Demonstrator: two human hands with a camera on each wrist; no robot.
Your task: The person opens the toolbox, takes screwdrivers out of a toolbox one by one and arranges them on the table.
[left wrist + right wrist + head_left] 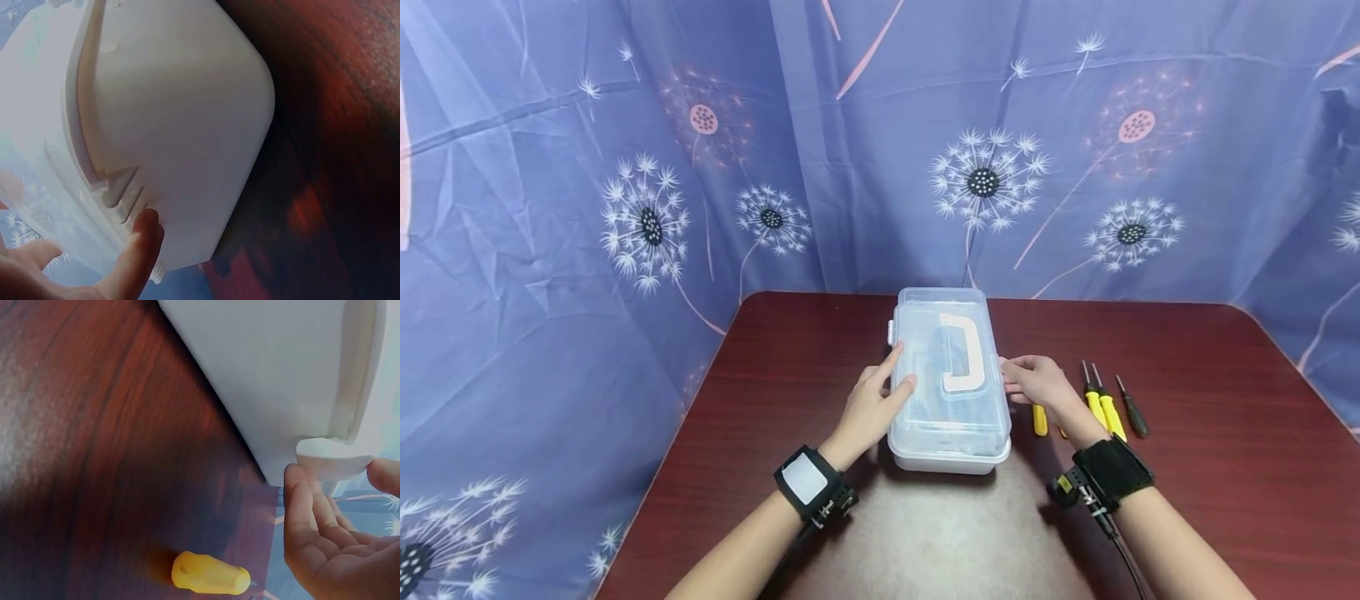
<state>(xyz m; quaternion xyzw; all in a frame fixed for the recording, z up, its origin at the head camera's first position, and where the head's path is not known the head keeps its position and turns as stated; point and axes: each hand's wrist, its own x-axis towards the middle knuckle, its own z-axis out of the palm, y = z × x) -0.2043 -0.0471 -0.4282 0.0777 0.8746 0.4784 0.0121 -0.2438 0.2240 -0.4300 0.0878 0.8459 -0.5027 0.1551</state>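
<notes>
A clear plastic box (951, 417) with a white handle (962, 354) on its shut lid lies lengthwise on the dark red table (1187, 467). My left hand (880, 400) lies against the box's left side, index finger stretched along the lid edge and thumb resting on top. The left wrist view shows a fingertip (140, 240) touching the box (175, 112) near its rim. My right hand (1033, 383) is at the box's right side. In the right wrist view its thumb and a finger (300, 500) pinch a white latch tab (331, 459) on the box (275, 375).
Several screwdrivers lie right of the box: two with yellow handles (1105, 408), a black one (1133, 410), and another yellow handle (1039, 419) partly under my right hand, also seen in the right wrist view (209, 573). A blue dandelion-print cloth (625, 208) hangs round the table.
</notes>
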